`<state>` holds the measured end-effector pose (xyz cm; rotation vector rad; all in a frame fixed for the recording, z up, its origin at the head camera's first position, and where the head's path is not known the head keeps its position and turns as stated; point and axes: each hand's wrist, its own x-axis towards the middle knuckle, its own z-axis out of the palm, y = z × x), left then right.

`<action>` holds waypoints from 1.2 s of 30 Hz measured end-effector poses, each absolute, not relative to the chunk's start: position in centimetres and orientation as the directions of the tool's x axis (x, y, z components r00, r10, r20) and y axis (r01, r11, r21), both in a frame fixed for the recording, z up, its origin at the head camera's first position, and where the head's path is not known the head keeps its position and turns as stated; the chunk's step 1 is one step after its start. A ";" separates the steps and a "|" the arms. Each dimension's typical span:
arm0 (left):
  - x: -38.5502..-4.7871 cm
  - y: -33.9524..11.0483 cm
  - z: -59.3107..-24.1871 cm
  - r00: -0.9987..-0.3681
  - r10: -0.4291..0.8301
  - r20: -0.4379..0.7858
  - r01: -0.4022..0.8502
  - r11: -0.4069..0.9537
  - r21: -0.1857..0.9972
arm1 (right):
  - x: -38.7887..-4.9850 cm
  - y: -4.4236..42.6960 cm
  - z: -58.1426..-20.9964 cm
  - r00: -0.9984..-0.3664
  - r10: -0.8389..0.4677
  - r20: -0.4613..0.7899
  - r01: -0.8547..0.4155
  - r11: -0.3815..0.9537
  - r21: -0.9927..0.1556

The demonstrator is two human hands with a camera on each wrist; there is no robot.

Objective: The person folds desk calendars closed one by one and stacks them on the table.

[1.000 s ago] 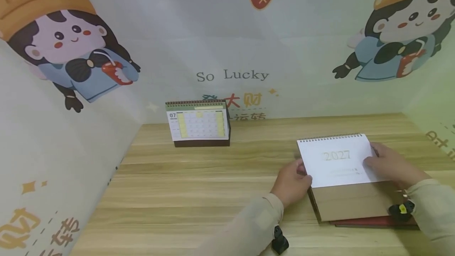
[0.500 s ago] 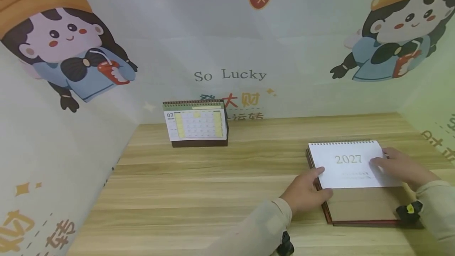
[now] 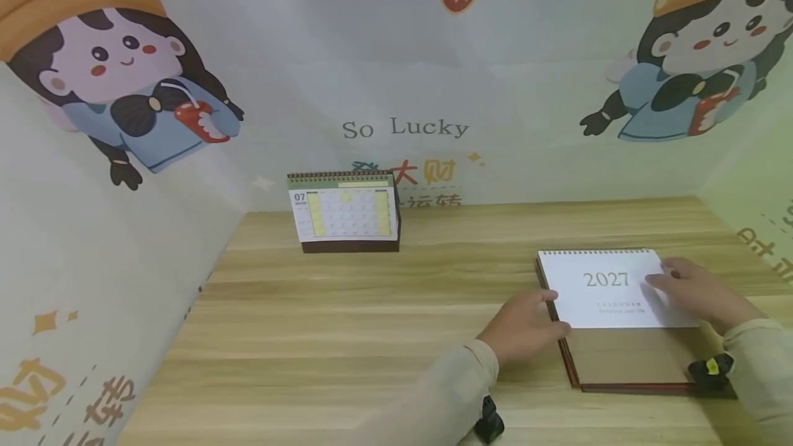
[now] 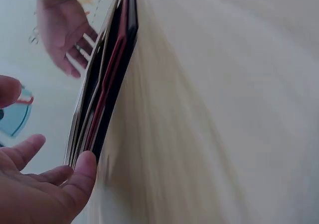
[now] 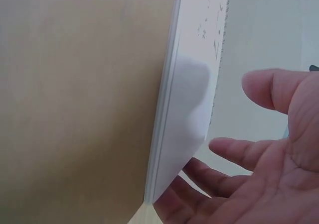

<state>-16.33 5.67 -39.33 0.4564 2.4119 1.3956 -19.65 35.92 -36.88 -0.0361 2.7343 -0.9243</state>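
Observation:
A spiral-bound desk calendar (image 3: 607, 294) with a white "2027" cover lies flat at the right of the table, its tan base board (image 3: 632, 356) facing up. Beneath it, red and dark boards (image 4: 112, 69) show as layers of a stack in the left wrist view. At the stack's left edge is my left hand (image 3: 520, 329), fingers spread, with fingertips touching the layers. My right hand (image 3: 706, 291) is at the opposite edge. In the right wrist view, that hand's lower fingers (image 5: 214, 179) touch the cover's corner, while its thumb stands off the paper.
A second desk calendar (image 3: 347, 215), showing "07", stands upright at the table's back left. Wood-grain tabletop (image 3: 310, 349) stretches to the left of the stack. A printed backdrop (image 3: 297, 54) rises behind and along both sides.
The 2027 calendar has come down flat and shifted right, lining up over the red board. My left hand followed it, then drew back slightly left. My right hand moved a little right.

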 end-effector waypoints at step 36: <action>-17.0 -24.1 -37.0 -0.883 0.395 0.254 0.468 0.791 0.395 | -26.4 16.1 -30.8 -0.950 -0.309 0.046 -0.246 0.647 -0.721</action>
